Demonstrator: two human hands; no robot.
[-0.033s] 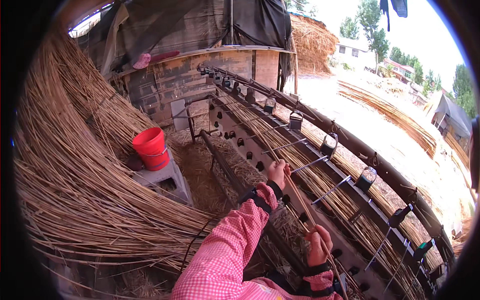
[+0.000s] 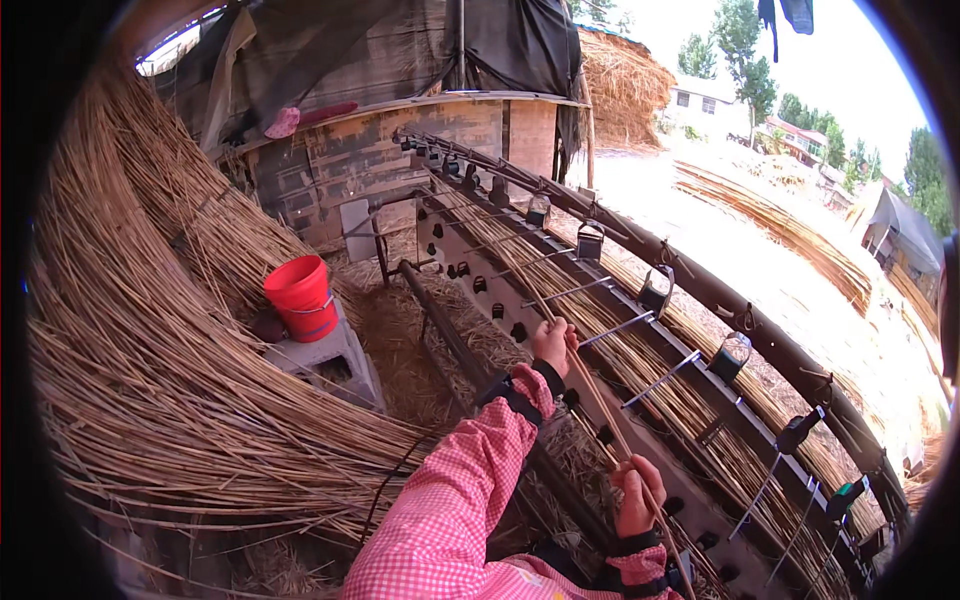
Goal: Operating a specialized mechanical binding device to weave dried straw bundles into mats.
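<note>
My left hand (image 2: pixel 553 343) is closed around a few long thin reed stalks (image 2: pixel 603 408). Lower down the same stalks, my right hand (image 2: pixel 637 494) has its fingers curled round them. The stalks slant across the near side of a long weaving frame (image 2: pixel 513 311), roughly in line with it. More reeds (image 2: pixel 672 392) lie along the frame's channel, under a row of thin metal crossbars (image 2: pixel 660 378). Dark spools (image 2: pixel 656 291) stand along the far side. How many stalks are in my grip is hard to tell.
A big heap of loose reeds (image 2: pixel 190 370) fills the left. A red bucket (image 2: pixel 301 297) stands on a grey concrete block (image 2: pixel 345 360) beside it. A dark pipe (image 2: pixel 790 360) runs along the frame's far side. Reed bundles (image 2: pixel 780 230) lie on the bright ground beyond.
</note>
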